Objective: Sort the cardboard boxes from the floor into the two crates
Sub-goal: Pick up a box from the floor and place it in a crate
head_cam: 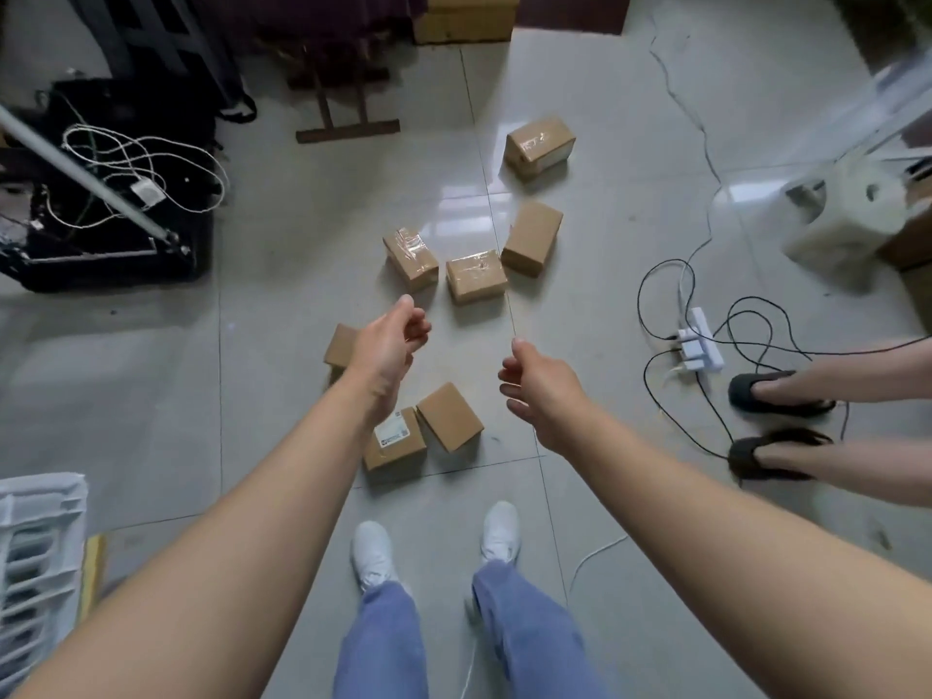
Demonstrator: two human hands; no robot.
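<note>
Forearms [242,537] stretched out | left hand [391,345] and right hand [542,391] loosely curled, empty | next: crouch, take near labelled box [394,438] and plain box [449,416] by opposite sides, one per hand

Seven cardboard boxes [476,274] lie on the floor [282,396] ahead of the person's shoes [373,552]. Two sit side by side nearest, one farther left partly behind the left hand [388,345], three cluster beyond, and one lies farthest. A crate [35,537] stands at near left; a power strip [701,348] lies to the right.
</note>
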